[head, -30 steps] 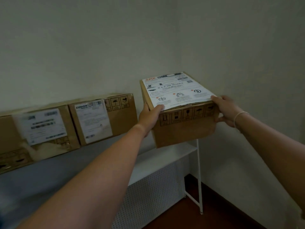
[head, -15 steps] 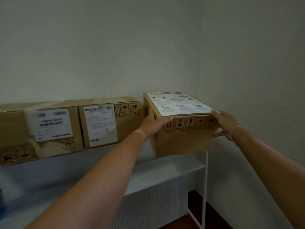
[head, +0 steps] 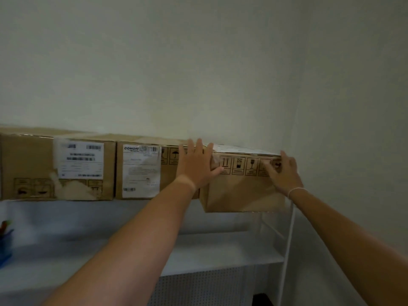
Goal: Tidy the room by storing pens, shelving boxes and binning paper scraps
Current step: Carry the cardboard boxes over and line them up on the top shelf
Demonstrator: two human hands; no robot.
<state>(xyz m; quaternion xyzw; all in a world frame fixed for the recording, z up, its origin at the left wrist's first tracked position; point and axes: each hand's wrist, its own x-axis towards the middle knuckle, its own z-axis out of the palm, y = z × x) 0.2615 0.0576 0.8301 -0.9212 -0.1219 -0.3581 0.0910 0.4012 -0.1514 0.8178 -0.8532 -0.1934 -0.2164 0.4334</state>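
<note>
Pale plain wall [head: 198,62] behind, meeting a second wall at the right corner. White perforated panel [head: 198,286] low down. Dark floor [head: 262,300] beneath.

Both hands [head: 197,164] flat on box [head: 242,188]

Bare forearms, no sleeves; thin white band [head: 297,190] on right wrist.

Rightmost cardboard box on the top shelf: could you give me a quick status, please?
Left hand and right hand flat, open on the rightmost box front. Box on shelf, front sticking out past the middle box. Nothing in the way.
</note>
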